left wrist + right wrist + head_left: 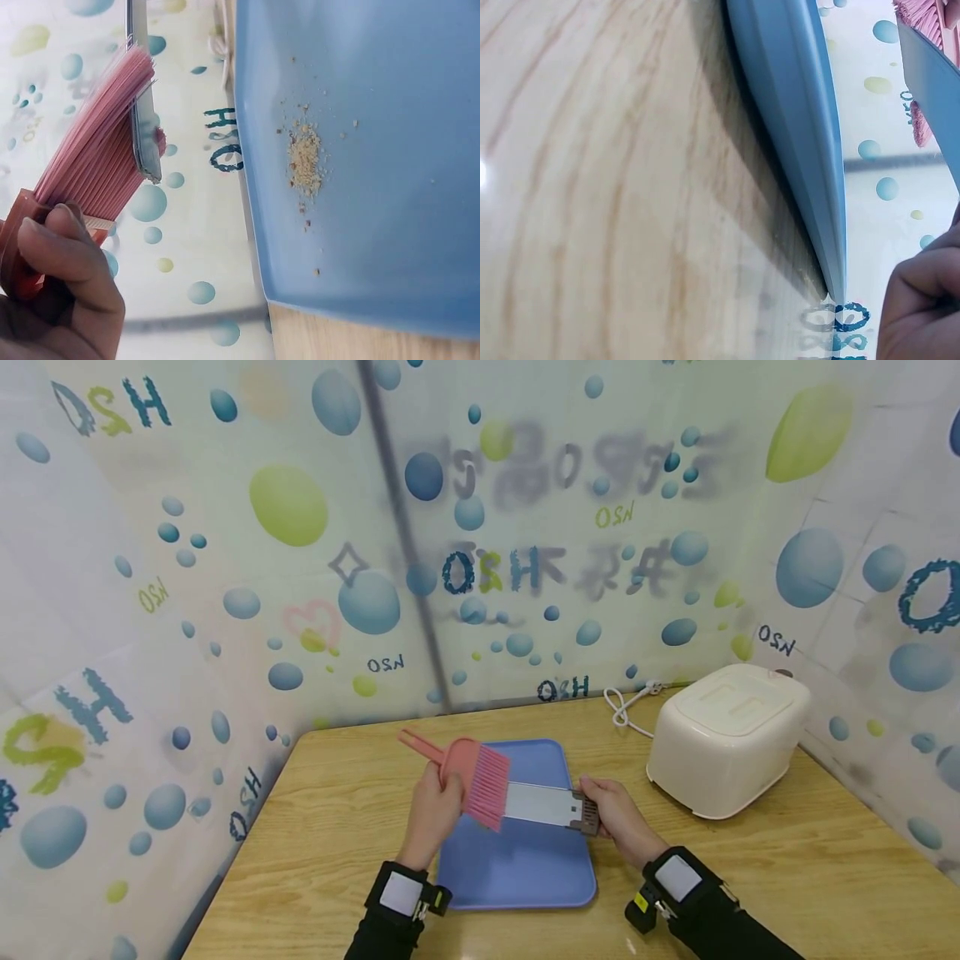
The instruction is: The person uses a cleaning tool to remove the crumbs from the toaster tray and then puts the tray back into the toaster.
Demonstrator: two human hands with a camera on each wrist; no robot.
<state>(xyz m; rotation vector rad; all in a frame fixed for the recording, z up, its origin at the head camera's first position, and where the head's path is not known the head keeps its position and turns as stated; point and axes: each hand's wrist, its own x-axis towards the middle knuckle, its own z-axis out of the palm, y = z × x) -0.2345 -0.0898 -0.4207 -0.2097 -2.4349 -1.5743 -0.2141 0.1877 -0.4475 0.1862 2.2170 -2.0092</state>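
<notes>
My left hand [432, 814] grips a pink brush [486, 785], its bristles pointing right. The bristles lie against the left end of a flat metal crumb tray [542, 804]. My right hand [622, 820] pinches the tray's brownish-grey end piece between thumb and fingers. Both tools are held up over a blue plastic tray [517, 881]. In the left wrist view, a small heap of pale crumbs [305, 159] lies on the blue tray, with loose bits scattered round it. There the bristles reach past both sides of the crumb tray's edge.
A cream toaster [723, 752] stands on the wooden table [300, 843] at the back right. Its white cord [622, 708] is looped behind it. Curtains with blue and green spots [367, 602] hang round the table's back and sides.
</notes>
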